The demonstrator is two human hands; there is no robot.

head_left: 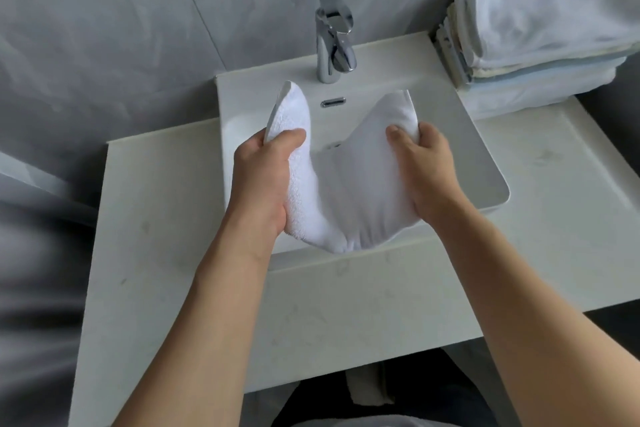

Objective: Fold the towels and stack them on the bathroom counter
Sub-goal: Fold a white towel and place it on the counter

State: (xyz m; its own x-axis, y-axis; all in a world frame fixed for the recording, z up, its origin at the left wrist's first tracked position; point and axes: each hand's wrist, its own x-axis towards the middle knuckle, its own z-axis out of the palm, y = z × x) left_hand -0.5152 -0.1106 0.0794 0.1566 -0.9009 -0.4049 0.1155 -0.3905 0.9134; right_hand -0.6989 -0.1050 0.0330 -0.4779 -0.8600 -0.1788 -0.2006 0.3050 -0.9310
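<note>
White terry towel (349, 191) sags between left hand (263, 177) and right hand (427, 170), each grip pinching an end; slackening could drop it into the white ceramic sink (460, 149).

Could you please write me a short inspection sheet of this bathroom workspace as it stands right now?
Surface: pale stone-look counter around a white sink; faint marks on the counter.
Job's things: one white towel held sagging over the basin; a stack of folded towels on the counter's right rear corner.
Clutter: nothing seen on the counter; some white cloth shows below its front edge.
Grippers: left hand grips the towel's left end; right hand grips its right end.
Cables: nothing seen.
Surroundings: chrome faucet behind the basin; grey tiled wall.
</note>
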